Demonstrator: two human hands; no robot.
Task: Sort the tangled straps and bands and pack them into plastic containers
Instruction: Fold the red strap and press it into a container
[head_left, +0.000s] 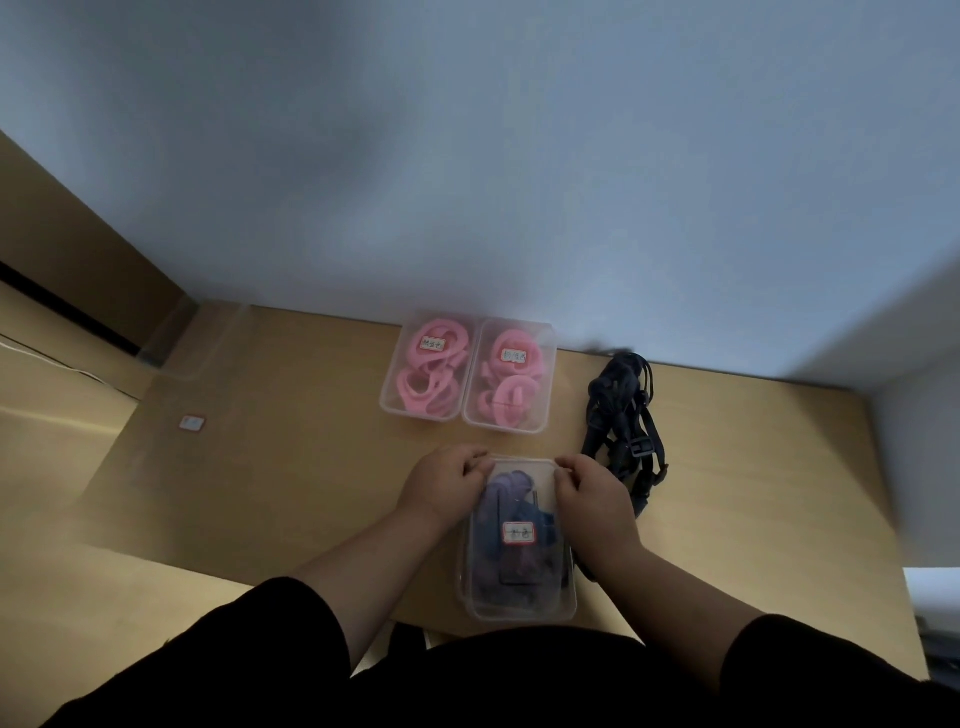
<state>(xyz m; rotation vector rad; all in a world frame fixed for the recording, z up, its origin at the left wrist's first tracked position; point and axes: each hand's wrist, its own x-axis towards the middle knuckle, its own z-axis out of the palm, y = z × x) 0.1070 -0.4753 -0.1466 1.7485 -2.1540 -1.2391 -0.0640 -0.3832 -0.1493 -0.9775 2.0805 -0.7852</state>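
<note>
- Clear plastic container (519, 603) with dark purple straps (506, 493) inside lies low in the centre of the frame on the wooden surface (291, 467); its long axis runs from the near edge toward the wall.
- A lid covers it, carrying a red-bordered label (519, 532); the writing is not legible.
- Left hand (441, 486) sits at the far left corner of this container, fingers curled onto the lid rim.
- Right hand (592, 488) sits at the far right corner, fingers likewise curled and gripping the rim.
- Both hands are on the far end, apart from each other, with the container body extending back between the forearms.
- Two lidded containers of pink bands (428, 364) (511, 376) stand side by side, touching, above centre, long axes matching the near one.
- Black straps (623, 415) lie in a loose heap right of centre, just beside the right hand, stretched roughly wall-to-near edge.
- A small label (191, 423) lies at left on the surface.
</note>
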